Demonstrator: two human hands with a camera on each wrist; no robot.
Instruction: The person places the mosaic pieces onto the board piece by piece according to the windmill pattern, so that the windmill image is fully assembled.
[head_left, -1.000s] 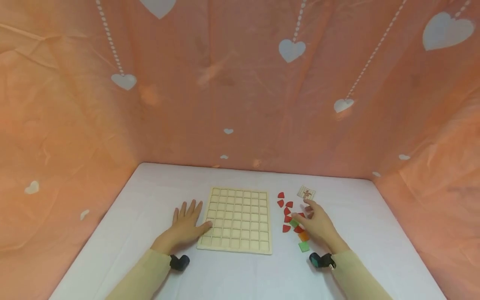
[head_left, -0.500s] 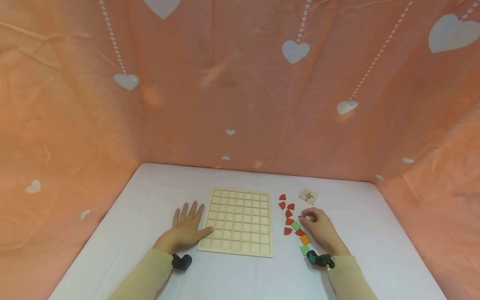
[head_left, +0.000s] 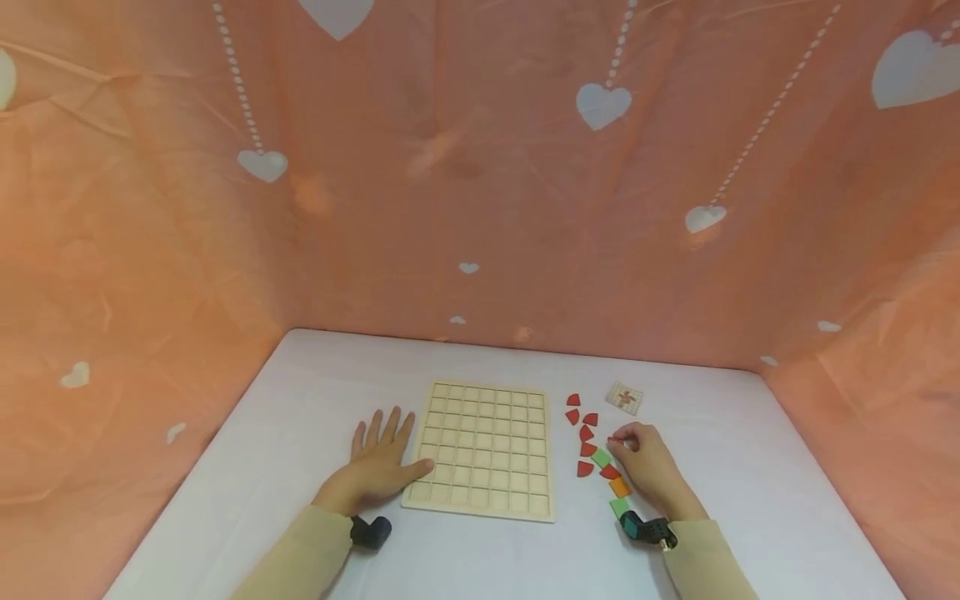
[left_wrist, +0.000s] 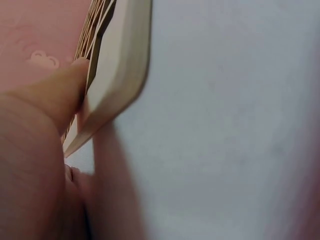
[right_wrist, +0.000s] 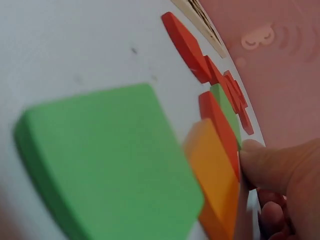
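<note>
A square wooden grid board (head_left: pixel 480 450) lies on the white table. My left hand (head_left: pixel 371 475) rests at its left side with fingers spread on the table and the thumb over the board's edge; the left wrist view shows that thumb (left_wrist: pixel 65 85) at the rim. Right of the board, my right hand (head_left: pixel 651 467) pinches a small red piece (head_left: pixel 613 439) between thumb and fingertips; most of it is hidden by the fingers. Close by lie several red quarter-circle pieces (head_left: pixel 585 468), a green square tile (head_left: pixel 618 506), an orange tile (head_left: pixel 619 487) and another green tile (head_left: pixel 602 457).
A small pattern card (head_left: pixel 626 398) with a red figure on a grid lies beyond my right hand. Orange cloth (head_left: pixel 480 208) with white hearts hangs behind the table and along both sides. Each wrist wears a black camera.
My right hand's fingers have come together on a red piece and drawn back slightly from near the card. The left hand stays at the board; the whole head view has shifted slightly.
</note>
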